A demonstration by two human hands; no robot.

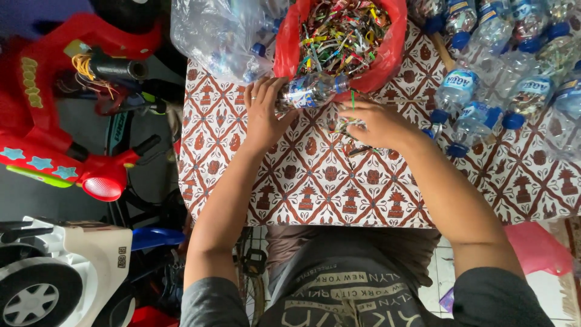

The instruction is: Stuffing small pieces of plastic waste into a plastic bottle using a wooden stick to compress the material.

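Note:
My left hand (265, 112) grips a clear plastic bottle (311, 91) lying sideways on the patterned cloth (315, 181), its blue cap pointing right. My right hand (378, 124) is closed on a crumpled strip of label (344, 125) beside the bottle, with a thin green strand at the fingers. A small dark tool lies under the right hand; what it is I cannot tell. Just beyond both hands stands a red plastic bag (387, 57) filled with several torn coloured labels.
A heap of several clear bottles with blue caps (502, 85) covers the table's right. A clear bag of bottles (224, 36) sits at the far left. A red toy vehicle (54, 139) and a white toy car (60, 272) stand on the floor at left. A pink bag (538, 245) lies at right.

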